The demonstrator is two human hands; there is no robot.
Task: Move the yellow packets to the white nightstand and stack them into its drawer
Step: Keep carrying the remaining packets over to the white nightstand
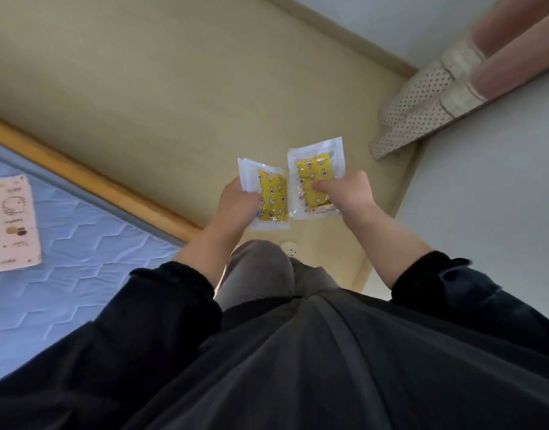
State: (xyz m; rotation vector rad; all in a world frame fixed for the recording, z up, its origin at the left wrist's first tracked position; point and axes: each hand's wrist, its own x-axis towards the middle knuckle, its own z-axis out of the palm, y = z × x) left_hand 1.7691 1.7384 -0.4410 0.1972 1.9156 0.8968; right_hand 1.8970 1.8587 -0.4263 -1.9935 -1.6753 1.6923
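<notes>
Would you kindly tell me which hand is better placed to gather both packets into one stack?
Right, marginally: the right hand pins the right packet across its middle; the left hand holds the left packet by one side.

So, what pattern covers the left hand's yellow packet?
Yellow packet: white stars and moons; head view.

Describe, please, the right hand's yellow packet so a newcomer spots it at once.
Over the beige floor, between blue mattress and wall, two hands hold yellow packets. The right hand grips the right packet, on the curtain side, higher in view than the left packet in the left hand.
</notes>
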